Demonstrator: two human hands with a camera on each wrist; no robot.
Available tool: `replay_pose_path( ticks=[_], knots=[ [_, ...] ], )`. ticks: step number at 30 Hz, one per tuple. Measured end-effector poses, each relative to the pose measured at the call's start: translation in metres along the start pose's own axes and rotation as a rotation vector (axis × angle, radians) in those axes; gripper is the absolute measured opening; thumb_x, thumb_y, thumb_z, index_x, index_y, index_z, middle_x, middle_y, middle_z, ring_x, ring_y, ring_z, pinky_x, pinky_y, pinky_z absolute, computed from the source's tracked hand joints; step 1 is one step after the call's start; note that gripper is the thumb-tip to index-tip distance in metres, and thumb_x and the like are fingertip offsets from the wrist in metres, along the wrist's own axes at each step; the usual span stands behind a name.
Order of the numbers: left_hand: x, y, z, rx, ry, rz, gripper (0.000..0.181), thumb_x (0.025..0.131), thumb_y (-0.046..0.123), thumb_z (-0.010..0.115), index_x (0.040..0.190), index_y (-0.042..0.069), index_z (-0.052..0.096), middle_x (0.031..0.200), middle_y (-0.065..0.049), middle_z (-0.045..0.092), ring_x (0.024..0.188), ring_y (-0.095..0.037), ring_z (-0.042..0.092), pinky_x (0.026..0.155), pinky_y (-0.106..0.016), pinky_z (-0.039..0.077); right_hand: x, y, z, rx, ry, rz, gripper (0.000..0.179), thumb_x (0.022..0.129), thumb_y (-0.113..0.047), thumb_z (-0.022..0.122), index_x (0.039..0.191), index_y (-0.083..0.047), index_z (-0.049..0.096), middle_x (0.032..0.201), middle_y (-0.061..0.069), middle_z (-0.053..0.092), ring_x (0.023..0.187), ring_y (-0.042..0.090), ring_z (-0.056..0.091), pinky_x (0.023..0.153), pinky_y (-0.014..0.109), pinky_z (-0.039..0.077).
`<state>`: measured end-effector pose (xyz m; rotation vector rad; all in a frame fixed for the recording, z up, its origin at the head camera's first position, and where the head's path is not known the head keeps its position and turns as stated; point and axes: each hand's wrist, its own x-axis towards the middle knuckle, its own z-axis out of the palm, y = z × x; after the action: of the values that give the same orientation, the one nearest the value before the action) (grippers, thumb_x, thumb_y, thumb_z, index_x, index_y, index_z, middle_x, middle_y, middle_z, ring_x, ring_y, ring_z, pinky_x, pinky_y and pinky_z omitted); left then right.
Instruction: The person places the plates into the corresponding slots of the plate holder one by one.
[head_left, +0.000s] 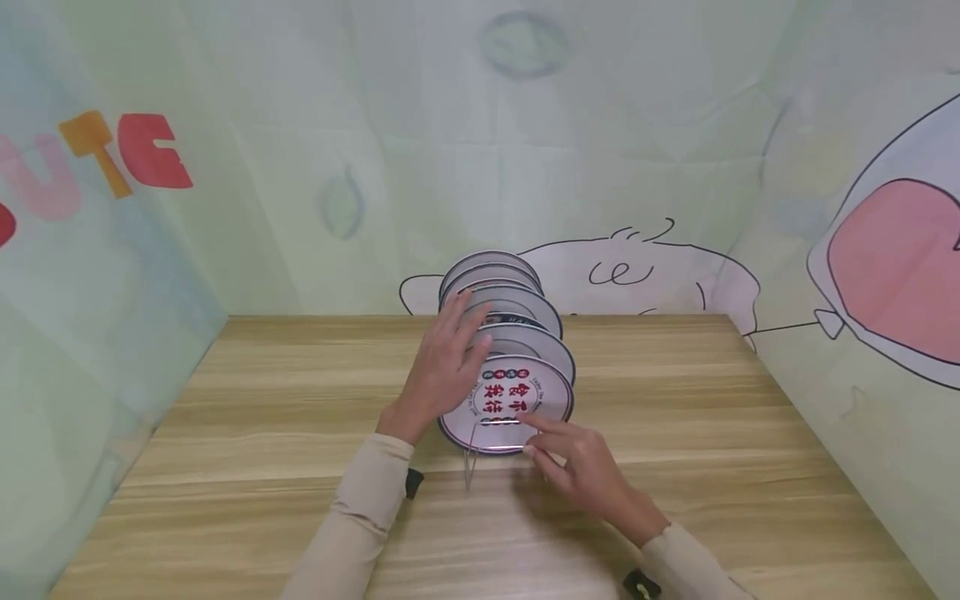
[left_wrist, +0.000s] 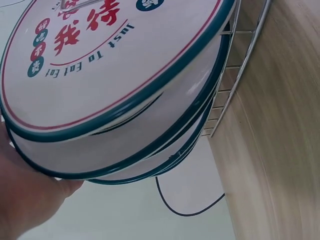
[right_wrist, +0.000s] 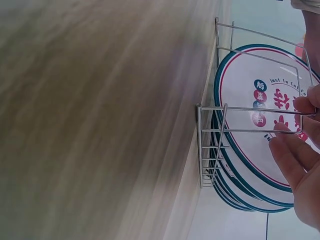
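Several round white plates with dark green rims stand on edge, one behind another, in a metal wire dish rack (right_wrist: pixel 212 145). The front plate (head_left: pixel 551 392) faces me and bears red lettering. My left hand (head_left: pixel 444 367) rests along the upper left edges of the plates, fingers extended and apart; in the left wrist view only part of this hand (left_wrist: pixel 30 190) shows beside the rims. At the near end of the rack, my right hand (head_left: pixel 581 467) pinches the wire with its fingertips, in front of the front plate.
The rack stands on a wood-grain table (head_left: pixel 300 400). A printed cloth backdrop (head_left: pixel 300 167) with cartoon drawings rises behind the table and at its sides. Dark straps (head_left: pixel 641 583) show near both sleeves.
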<state>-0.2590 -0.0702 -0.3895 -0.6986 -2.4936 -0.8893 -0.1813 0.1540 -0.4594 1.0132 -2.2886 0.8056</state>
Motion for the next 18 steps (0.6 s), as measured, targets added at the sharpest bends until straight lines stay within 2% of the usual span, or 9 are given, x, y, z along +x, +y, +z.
replay_pose_path(
  ticks=[5,18],
  knots=[
    [0.003,-0.004,0.001,-0.025,0.006,-0.006,0.049,0.105,0.033,0.041,0.148,0.011,0.047,0.163,-0.017,0.03,0.154,-0.037,0.021,0.123,-0.056,0.021,0.003,0.0,0.002,0.0,-0.012,0.027,0.007,0.087,-0.011,0.074,0.082,-0.008,0.077,0.121,0.009,0.073,0.101,0.023,0.075,0.088,0.032,0.059],
    [0.008,-0.007,0.005,-0.015,0.019,-0.045,0.05,0.105,0.034,0.042,0.149,0.011,0.046,0.164,-0.017,0.028,0.154,-0.037,0.02,0.124,-0.054,0.02,0.013,0.008,-0.002,0.007,-0.052,0.046,0.005,0.087,-0.007,0.074,0.087,-0.005,0.078,0.121,0.01,0.073,0.103,0.026,0.074,0.087,0.038,0.06]
  ],
)
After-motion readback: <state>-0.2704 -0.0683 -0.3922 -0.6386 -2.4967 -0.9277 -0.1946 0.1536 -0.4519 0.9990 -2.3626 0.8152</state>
